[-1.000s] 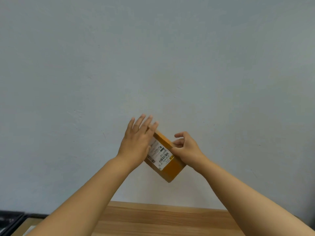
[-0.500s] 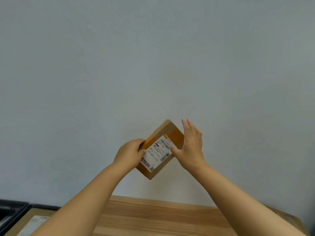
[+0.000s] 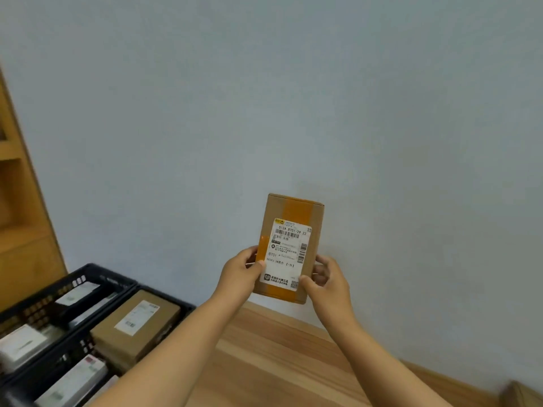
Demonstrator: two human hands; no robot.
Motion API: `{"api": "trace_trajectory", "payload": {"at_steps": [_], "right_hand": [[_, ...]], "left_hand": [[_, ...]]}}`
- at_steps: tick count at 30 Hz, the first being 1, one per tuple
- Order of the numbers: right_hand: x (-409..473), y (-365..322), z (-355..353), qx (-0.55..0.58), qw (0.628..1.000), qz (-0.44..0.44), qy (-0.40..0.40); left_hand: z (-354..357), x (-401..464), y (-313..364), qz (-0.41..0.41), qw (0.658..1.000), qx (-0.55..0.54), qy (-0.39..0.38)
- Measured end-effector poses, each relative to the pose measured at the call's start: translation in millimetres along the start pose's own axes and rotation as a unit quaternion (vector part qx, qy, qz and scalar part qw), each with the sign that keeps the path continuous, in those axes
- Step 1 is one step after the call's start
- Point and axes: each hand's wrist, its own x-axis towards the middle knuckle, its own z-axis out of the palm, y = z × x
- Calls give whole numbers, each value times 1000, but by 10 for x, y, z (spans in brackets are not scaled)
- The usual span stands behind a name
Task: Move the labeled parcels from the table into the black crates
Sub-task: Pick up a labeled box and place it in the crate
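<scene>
Setting: pale blue-grey wall (image 3: pixel 264 98) behind; wooden table (image 3: pixel 279 356) below the hands; edge of a wooden shelf (image 3: pixel 20 201) far out to the left.

Left hand (image 3: pixel 239 276): curled round the lower left edge of the parcel (image 3: pixel 289 248), thumb on the front face beside the label (image 3: pixel 286 254).

Right hand (image 3: pixel 327 282): curled round the lower right corner of the same parcel, thumb tip on the label's bottom corner, fingers behind.

Parcel: held upright in the air between both hands, above the table's far edge, clear of the wood. Small brown cardboard box, taller than wide, sealed with orange-brown tape running over the top and bottom. White shipping label facing the camera, carrying barcodes, a QR code and printed codes including "B701".

Handling, as judged: light, given the easy grip low down; stiff-walled; matt card unlikely to slip. Best taken by the two long side edges, thumbs in front. Contents unknown, fragility not to be told.

Crates (image 3: pixel 97 286): black, slatted, down and to the left of the left hand, already holding several labelled parcels, one brown box uppermost.
</scene>
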Motion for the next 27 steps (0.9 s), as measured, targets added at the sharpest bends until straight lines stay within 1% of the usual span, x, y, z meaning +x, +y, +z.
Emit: {"api": "trace_trajectory", "payload": {"at_steps": [6, 11, 15, 23, 27], "right_hand": [[-242, -7, 548, -2, 999, 17, -47], [-474, -139, 1151, -11, 996, 18, -91], [-746, -291, 1889, -8, 991, 30, -128], [-1435, -612, 3714, -8, 976, 39, -212], [-1731, -747, 4451, -2, 971, 46, -236]], "left_hand": [[-524, -234, -302, -28, 998, 21, 47], [-1162, -438, -580, -59, 995, -11, 82], [-1937, -610, -855, -77, 991, -2, 112], [-3832, -1110, -1410, -117, 981, 2, 152], [-4565, -1309, -1631, -128, 976, 9, 175]]}}
